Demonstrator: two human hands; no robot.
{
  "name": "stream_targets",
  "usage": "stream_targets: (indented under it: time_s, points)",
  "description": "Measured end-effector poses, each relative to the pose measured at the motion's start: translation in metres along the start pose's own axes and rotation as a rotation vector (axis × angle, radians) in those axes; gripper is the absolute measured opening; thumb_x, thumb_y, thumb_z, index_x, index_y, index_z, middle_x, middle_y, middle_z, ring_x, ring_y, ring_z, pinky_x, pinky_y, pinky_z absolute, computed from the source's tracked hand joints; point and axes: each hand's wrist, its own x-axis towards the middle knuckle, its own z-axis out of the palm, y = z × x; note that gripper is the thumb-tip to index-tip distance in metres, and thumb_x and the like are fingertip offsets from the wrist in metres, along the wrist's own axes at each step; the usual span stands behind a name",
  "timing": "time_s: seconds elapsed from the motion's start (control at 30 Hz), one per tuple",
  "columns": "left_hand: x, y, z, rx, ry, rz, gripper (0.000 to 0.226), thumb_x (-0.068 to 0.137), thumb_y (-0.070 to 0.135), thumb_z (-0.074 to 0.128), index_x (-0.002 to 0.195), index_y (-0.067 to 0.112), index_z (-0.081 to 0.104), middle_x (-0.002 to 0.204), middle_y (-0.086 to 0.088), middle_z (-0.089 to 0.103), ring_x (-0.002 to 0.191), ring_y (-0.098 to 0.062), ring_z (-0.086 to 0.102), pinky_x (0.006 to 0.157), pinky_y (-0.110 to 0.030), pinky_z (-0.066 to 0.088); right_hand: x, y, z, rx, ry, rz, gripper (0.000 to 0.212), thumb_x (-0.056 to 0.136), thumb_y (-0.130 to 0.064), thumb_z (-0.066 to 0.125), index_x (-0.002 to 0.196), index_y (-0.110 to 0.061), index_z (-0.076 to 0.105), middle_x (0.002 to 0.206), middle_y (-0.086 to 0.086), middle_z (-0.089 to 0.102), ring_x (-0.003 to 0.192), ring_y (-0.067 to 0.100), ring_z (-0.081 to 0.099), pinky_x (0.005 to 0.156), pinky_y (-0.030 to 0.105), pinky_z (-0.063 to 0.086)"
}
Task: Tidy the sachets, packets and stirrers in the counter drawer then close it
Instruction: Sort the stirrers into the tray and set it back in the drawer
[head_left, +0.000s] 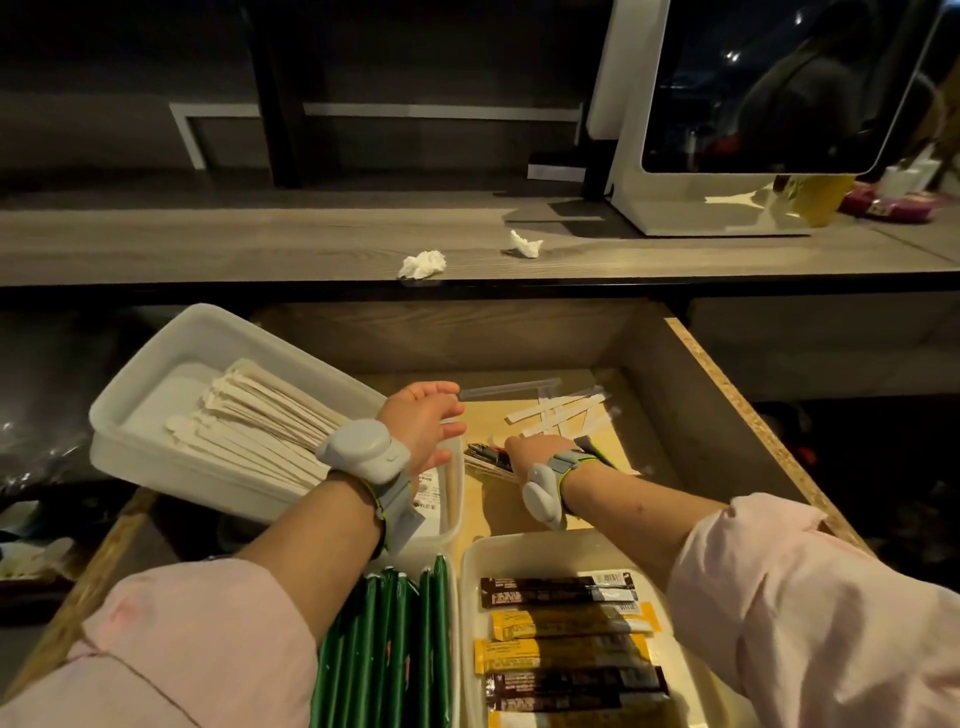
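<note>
Nearest, green packets (387, 649) and brown-and-yellow sachets (566, 634) already lie in neat rows in their trays, and the stirrer tray (156, 395) holds most stirrers, tilted on the drawer's (727, 395) left edge. Loose stirrers (558, 410) and a few dark sachets (485, 453) remain on the floor at the back. Left hand (426, 423) is spread open; right hand (537, 449) reaches down among them, its grip hidden. Crumpled tissues (422, 264) sit on the counter; the drawer stands fully open

A café service counter: point-of-sale screen (769, 93) above a drawer (727, 395) of stirrers (249, 415) (paper-wrapped) and sachets (566, 623).
</note>
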Motion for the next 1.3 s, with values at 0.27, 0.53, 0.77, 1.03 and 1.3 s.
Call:
stream_targets:
  time_s: [0.27, 0.53, 0.77, 1.03, 1.3]
  points:
    - [-0.001, -0.001, 0.000, 0.009, 0.001, 0.030, 0.015, 0.094, 0.013, 0.048, 0.088, 0.023, 0.058, 0.114, -0.009, 0.063, 0.103, -0.023, 0.062, 0.100, -0.046, 0.048, -0.006, 0.006, -0.028, 0.400, -0.042, -0.034, 0.015, 0.091, -0.011, 0.053, 0.106, -0.014, 0.053, 0.090, 0.006, 0.063, 0.082, 0.025, 0.064, 0.064, 0.027, 0.049]
    - [-0.003, -0.010, 0.017, -0.044, -0.216, -0.038, 0.033, 0.092, 0.027, 0.054, 0.124, 0.025, 0.048, 0.129, -0.005, 0.057, 0.120, -0.025, 0.053, 0.101, -0.045, 0.043, -0.046, 0.002, -0.091, 1.423, 0.163, -0.070, 0.016, 0.088, -0.005, 0.056, 0.104, -0.005, 0.055, 0.074, 0.008, 0.058, 0.066, 0.019, 0.058, 0.058, 0.028, 0.052]
    - [-0.001, -0.030, 0.030, 0.034, -0.334, -0.018, 0.040, 0.088, 0.020, 0.061, 0.126, 0.017, 0.048, 0.096, -0.006, 0.069, 0.084, -0.020, 0.068, 0.083, -0.042, 0.055, -0.048, -0.016, -0.079, 1.718, 0.269, -0.188, 0.018, 0.087, 0.001, 0.053, 0.100, -0.012, 0.053, 0.080, 0.006, 0.060, 0.070, 0.017, 0.058, 0.063, 0.030, 0.055]
    - [0.008, -0.031, 0.026, -0.203, -0.378, -0.114, 0.041, 0.089, 0.055, 0.045, 0.100, 0.019, 0.060, 0.083, -0.003, 0.054, 0.071, -0.016, 0.045, 0.062, -0.029, 0.038, -0.046, -0.026, -0.081, 1.604, 0.241, -0.172, 0.026, 0.083, -0.005, 0.064, 0.107, -0.014, 0.056, 0.090, 0.007, 0.064, 0.095, 0.025, 0.063, 0.090, 0.042, 0.052]
    - [0.017, -0.038, 0.018, -0.243, -0.263, -0.247, 0.060, 0.075, 0.066, 0.057, 0.109, 0.018, 0.060, 0.111, -0.011, 0.063, 0.104, -0.027, 0.060, 0.083, -0.043, 0.046, -0.062, -0.037, -0.058, 0.856, 0.294, -0.164, 0.043, 0.090, -0.019, 0.060, 0.130, -0.009, 0.047, 0.110, 0.008, 0.062, 0.092, 0.017, 0.060, 0.071, 0.019, 0.047]
